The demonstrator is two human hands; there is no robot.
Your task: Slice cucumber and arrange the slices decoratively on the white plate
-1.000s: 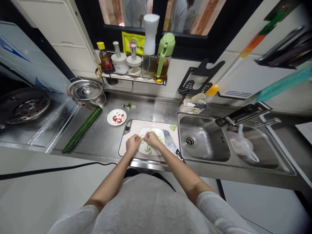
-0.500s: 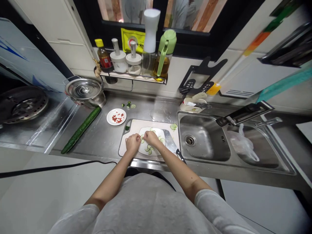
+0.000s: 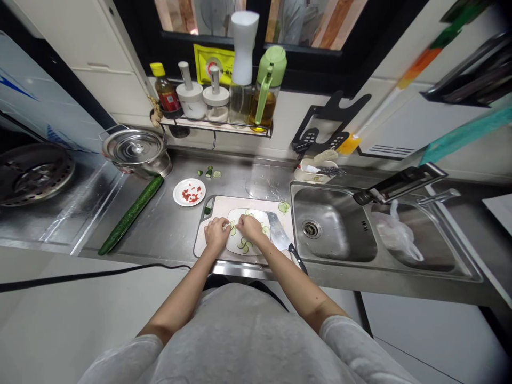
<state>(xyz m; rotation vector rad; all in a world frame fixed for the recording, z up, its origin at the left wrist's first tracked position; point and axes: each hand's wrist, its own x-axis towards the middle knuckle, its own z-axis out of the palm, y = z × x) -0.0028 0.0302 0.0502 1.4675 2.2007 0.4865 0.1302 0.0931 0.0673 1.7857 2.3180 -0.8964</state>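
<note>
A white plate [image 3: 236, 247] lies on a pale cutting board [image 3: 202, 246], with thin cucumber slices [image 3: 244, 245] fanned in small groups around its rim. Over the plate's left edge, my left hand [image 3: 216, 233] has its thumb and fingertips pinched on what looks like a thin cucumber slice. My right hand [image 3: 249, 228] is closed just above the plate, its fingertips close to the left ones; whatever it pinches is hidden. Right of the plate, a kitchen knife [image 3: 277, 226] rests on the board, its black handle past the edge. More slices [image 3: 284, 207] sit at the board's top right.
A small plate [image 3: 189, 203] of red pieces stands behind the board. A whole cucumber [image 3: 131, 215] and a lidded steel pot [image 3: 138, 152] are at left. The sink [image 3: 335, 226] borders the board's right. Above, a shelf [image 3: 224, 127] carries bottles and jars.
Both hands stay over the plate, with only slight finger movement. The right fingertips sit a touch lower. The whole view has shifted a little.
</note>
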